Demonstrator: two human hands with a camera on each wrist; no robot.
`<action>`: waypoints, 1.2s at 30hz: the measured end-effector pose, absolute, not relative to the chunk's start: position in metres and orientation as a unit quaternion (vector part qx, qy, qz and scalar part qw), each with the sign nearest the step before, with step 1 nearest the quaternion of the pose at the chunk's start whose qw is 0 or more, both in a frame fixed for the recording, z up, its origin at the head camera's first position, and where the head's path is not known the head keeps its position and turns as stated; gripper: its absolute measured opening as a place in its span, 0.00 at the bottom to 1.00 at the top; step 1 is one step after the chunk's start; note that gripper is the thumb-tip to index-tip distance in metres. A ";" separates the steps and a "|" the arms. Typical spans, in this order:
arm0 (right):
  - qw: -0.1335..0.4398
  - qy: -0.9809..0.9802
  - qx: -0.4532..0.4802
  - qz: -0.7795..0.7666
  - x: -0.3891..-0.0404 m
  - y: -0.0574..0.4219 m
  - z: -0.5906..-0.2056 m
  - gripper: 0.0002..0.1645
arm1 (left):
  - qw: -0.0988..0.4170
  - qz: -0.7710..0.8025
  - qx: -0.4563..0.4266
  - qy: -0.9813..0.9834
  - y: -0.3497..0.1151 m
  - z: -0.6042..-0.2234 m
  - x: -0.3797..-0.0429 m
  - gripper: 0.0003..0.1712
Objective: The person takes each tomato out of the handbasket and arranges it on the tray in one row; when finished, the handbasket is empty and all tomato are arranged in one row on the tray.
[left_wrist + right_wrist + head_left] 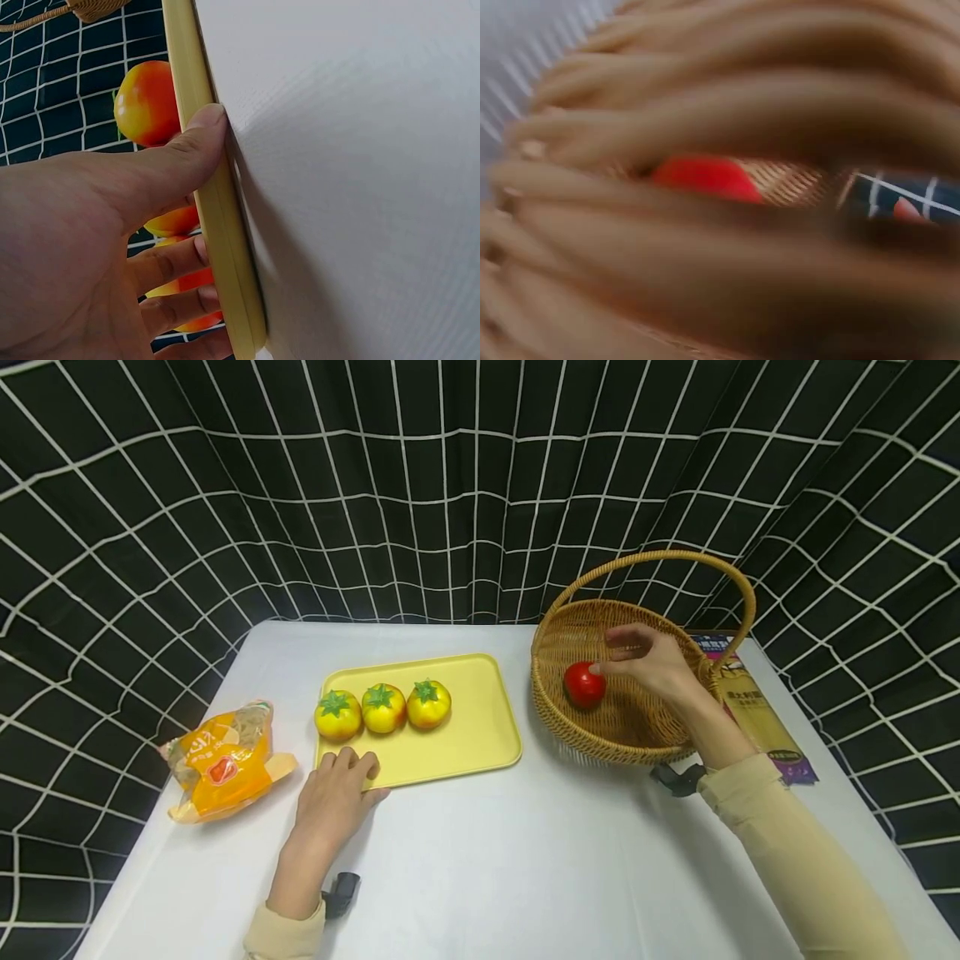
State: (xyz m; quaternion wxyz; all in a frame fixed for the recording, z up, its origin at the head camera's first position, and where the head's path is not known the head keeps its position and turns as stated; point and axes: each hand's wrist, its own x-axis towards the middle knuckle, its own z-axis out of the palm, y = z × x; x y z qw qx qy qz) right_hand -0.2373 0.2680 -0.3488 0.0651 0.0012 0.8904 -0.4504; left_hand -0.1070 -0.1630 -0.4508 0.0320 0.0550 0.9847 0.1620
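Observation:
My left hand (335, 800) holds the near left edge of a yellow tray (480, 714). In the left wrist view, the thumb presses the outside of the rim while the fingers reach over the inner side. Three yellow-and-red tomatoes (383, 707) with green leafy tops sit in a row in the tray. My right hand (651, 664) is inside a wicker basket (581, 735), fingers apart and thumb by a red tomato (584, 686). The tomato appears to lie in the basket's left side; whether the thumb touches it, I cannot tell. Basket weave hides this hand in the right wrist view.
An orange-and-clear plastic food bag (225, 764) lies left of the tray. Right of the basket, partly beneath its handle, is a flat purple-and-gold packet (765, 722). The basket's tall arched handle (675, 556) rises behind the right hand. A black gridded curtain borders the white table (510, 868).

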 end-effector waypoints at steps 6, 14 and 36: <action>0.087 0.893 -0.024 -0.441 -0.244 0.275 -0.365 0.46 | 0.026 0.165 0.057 0.984 -0.163 -0.450 -0.107 0.18; 0.100 0.914 -0.062 -0.387 -0.245 0.270 -0.384 0.48 | 0.026 0.161 0.057 0.985 -0.163 -0.449 -0.107 0.18; 0.048 0.964 -0.117 -0.234 -0.242 0.263 -0.400 0.47 | 0.032 0.165 0.054 0.984 -0.163 -0.450 -0.107 0.17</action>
